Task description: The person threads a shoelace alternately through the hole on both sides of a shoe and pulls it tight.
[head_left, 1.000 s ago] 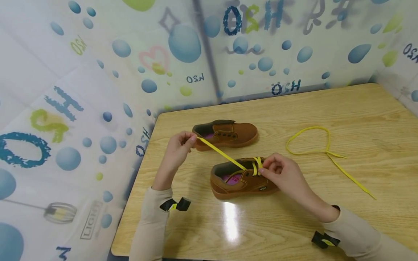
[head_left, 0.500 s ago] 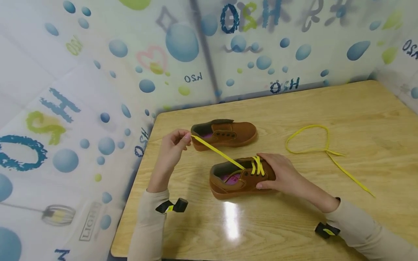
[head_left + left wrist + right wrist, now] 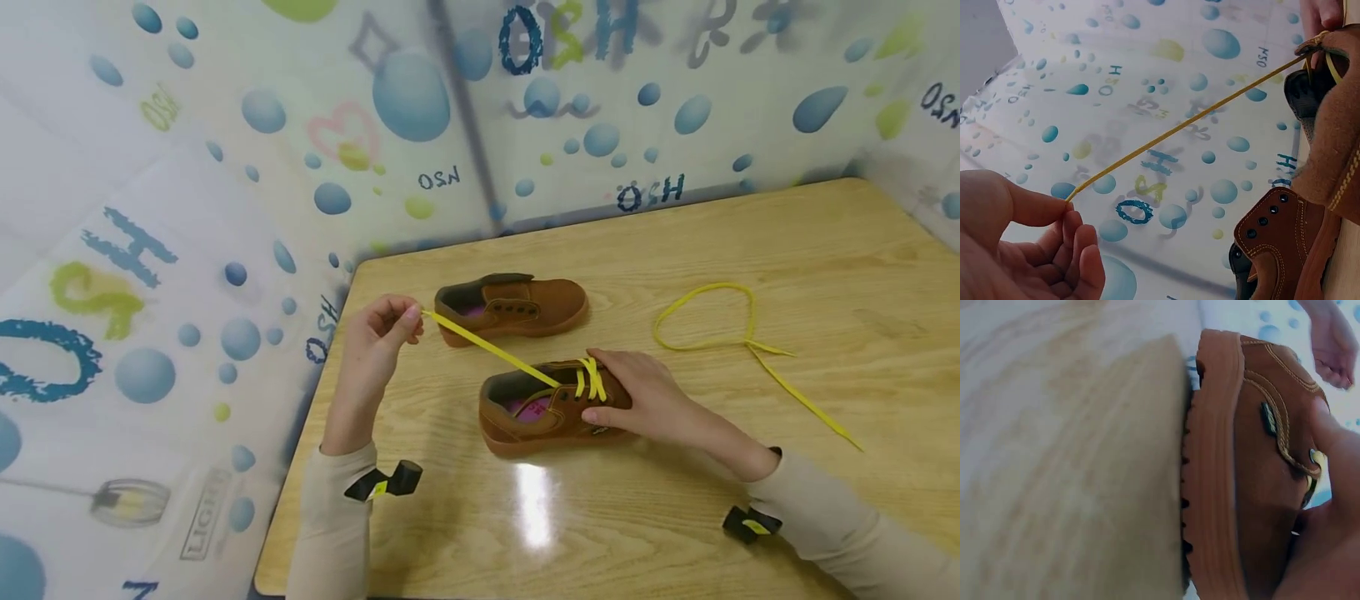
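Note:
A brown low shoe (image 3: 517,435) with a gum-coloured sole stands on the wooden table, its toe to the right. Yellow lace crosses its front eyelets. From the shoe's opening side the taut yellow shoelace (image 3: 491,347) rises to the left, its tip pinched between thumb and fingers of my left hand (image 3: 375,342). My right hand (image 3: 654,392) grips the toe end from above, with the thumb along the near side below the lacing. In the right wrist view, the thumb (image 3: 1329,431) presses the upper near the eyelets. Most of the toe is hidden under this hand.
Behind it sits a matching brown shoe (image 3: 555,302) with bare eyelets and its tongue folded up. A second yellow lace (image 3: 722,285) lies looped on the table (image 3: 810,250) to the right. Printed walls border the table's back and left.
My right hand has gone from pinching the lacing to holding the shoe's toe. My left hand has drawn the lace end further left, and more of its length is stretched out.

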The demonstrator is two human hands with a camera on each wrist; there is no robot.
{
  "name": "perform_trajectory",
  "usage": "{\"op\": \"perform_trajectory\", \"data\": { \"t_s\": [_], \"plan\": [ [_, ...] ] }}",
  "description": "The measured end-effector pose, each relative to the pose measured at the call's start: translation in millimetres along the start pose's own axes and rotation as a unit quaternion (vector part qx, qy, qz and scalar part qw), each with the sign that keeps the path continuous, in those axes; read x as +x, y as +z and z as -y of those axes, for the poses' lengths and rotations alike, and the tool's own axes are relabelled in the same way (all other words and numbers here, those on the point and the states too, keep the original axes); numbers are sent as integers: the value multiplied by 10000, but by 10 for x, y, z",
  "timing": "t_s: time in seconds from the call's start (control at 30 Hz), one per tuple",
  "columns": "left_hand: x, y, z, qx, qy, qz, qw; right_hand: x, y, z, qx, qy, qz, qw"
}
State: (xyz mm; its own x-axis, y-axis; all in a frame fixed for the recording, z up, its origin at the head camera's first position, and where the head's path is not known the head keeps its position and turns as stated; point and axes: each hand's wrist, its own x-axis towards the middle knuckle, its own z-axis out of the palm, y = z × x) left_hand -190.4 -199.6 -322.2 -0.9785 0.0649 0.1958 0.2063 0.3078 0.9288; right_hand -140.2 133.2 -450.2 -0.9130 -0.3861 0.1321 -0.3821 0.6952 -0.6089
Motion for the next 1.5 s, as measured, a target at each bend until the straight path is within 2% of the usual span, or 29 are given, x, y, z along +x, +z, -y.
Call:
{"op": "perform_trajectory", "data": {
  "t_s": [0.13, 0.2, 0.3, 0.4, 0.53, 0.67, 0.77, 0.83, 0.9, 1.0, 1.1, 1.2, 1.33, 1.5],
  "plan": [
    [-14, -8, 30, -255, 113, -3, 9996, 7, 23, 31, -197, 12, -108, 9997],
    [-25, 0, 29, -547, 243, -159, 9981, 2, 20, 43, -229, 58, -168, 9996],
    [-50, -1, 13, -1016, 525, -584, 9917, 1, 15, 55, -267, 53, -257, 9993],
    [-77, -31, -2, -1204, 770, -988, 9848, 7, 23, 57, -285, -14, -341, 9990],
    [-99, -68, -10, -1236, 866, -1061, 9828, 14, 36, 57, -292, -32, -359, 9989],
    [-104, -53, 0, -1233, 838, -706, 9863, 16, 43, 57, -319, -13, -288, 9991],
    [-123, -15, 20, -1409, 803, -179, 9866, 11, 49, 62, -369, 12, -198, 9991],
    [-136, 21, 32, -1723, 746, 234, 9819, 7, 53, 64, -379, 38, -141, 9992],
    [-144, 62, 47, -2153, 669, 602, 9724, -2, 54, 71, -383, 59, -109, 9992],
    [-152, 125, 49, -2673, 687, 827, 9576, -18, 50, 77, -359, 86, -72, 9993],
    [-155, 172, 21, -2883, 906, 637, 9511, -24, 41, 85, -341, 112, -40, 9993],
    [-163, 206, -19, -2746, 1124, 294, 9545, -14, 41, 91, -331, 118, -37, 9994],
    [-181, 226, -36, -2339, 1313, 28, 9633, -9, 46, 101, -322, 91, -58, 9994],
    [-171, 218, -7, -2222, 1467, -347, 9633, 2, 62, 104, -317, 89, -67, 9994]
  ]
}}
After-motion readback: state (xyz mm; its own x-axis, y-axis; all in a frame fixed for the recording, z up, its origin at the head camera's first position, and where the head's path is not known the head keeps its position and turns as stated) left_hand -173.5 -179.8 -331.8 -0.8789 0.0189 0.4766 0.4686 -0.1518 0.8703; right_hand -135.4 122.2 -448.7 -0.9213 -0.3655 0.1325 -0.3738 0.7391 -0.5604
